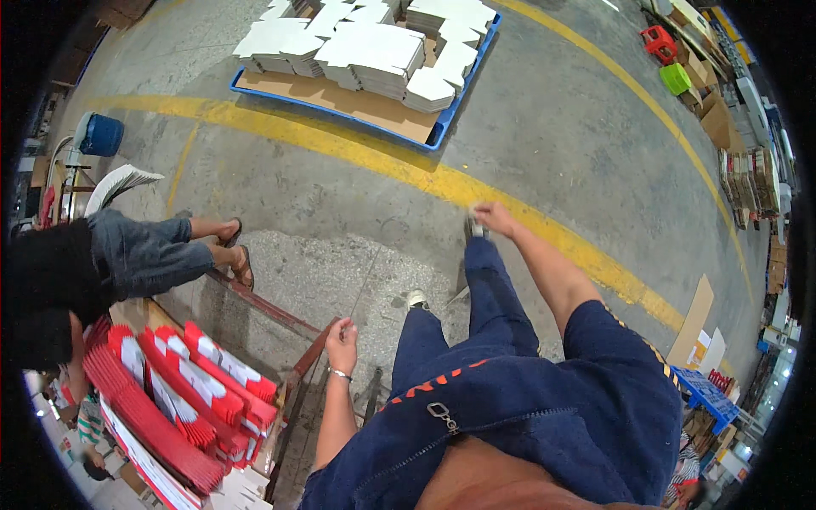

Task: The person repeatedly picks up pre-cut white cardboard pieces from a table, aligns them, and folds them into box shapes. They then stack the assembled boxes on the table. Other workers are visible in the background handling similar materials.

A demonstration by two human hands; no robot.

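Note:
My left hand, with a bracelet at the wrist, hangs beside the red metal frame of a cart. Its fingers are loosely bent and apart, and nothing is in them. Ahead and to the right, my right hand is out over my forward shoe, fingers loose and empty, a little blurred. Neither hand touches anything. On the cart at my left lie stacks of red and white folded cardboard pieces. Farther ahead, a blue pallet bears piles of white flat cardboard.
A person in a black top and denim shorts stands at the cart's left. A blue bucket is at the far left. Yellow lines cross the concrete floor. A red stool, a green basket and cardboard stacks line the right.

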